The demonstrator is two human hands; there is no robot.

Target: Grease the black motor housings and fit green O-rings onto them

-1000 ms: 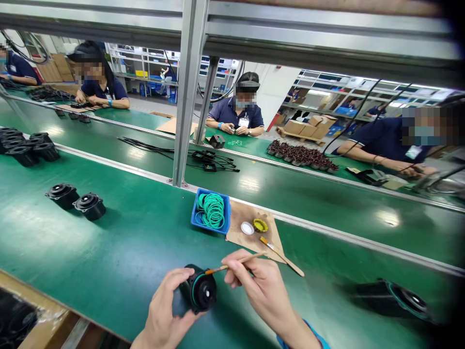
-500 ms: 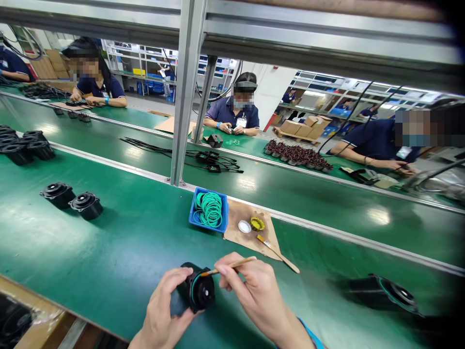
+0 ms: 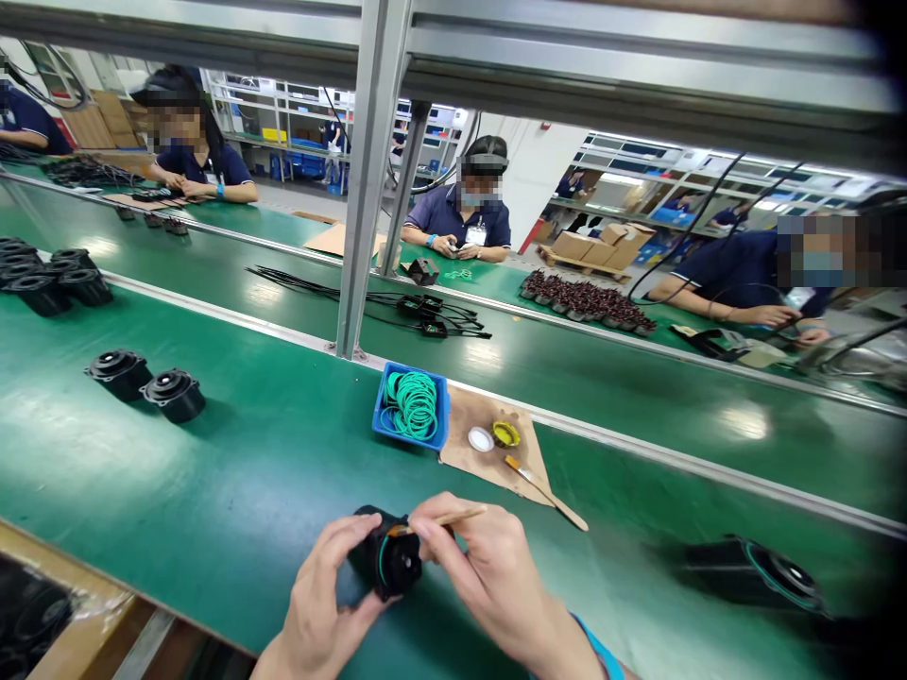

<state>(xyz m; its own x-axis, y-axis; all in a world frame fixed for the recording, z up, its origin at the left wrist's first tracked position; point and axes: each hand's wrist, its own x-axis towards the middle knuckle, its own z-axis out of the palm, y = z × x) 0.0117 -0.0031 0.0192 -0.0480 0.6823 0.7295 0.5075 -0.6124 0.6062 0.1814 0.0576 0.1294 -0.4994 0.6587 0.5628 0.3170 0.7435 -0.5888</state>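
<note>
My left hand [image 3: 322, 595] grips a black cylindrical motor housing [image 3: 368, 559] low over the green bench, tilted so its round face points right. A green O-ring [image 3: 384, 564] circles that face. Between the fingers of my right hand [image 3: 488, 567] is a slim wooden-handled brush [image 3: 459, 516], its bristles at the upper part of the ring. Beyond my hands stands a blue bin [image 3: 445, 427] of loose green O-rings [image 3: 412, 404]. Beside it, a stained cardboard piece [image 3: 460, 463] carries a yellow cup [image 3: 505, 433], a white lid [image 3: 480, 439] and a second brush [image 3: 545, 491].
Two black housings [image 3: 174, 395] stand at left, with several more [image 3: 42, 288] behind. Another ringed housing [image 3: 755, 571] lies at right. A metal post [image 3: 365, 189] rises behind the bin. Co-workers [image 3: 460, 217] sit across the line. A carton [image 3: 85, 623] is at lower left.
My right hand has shifted slightly left, with the brush tip moving along the ring's upper part. My left hand keeps its grip on the housing. The whole view has shifted a little.
</note>
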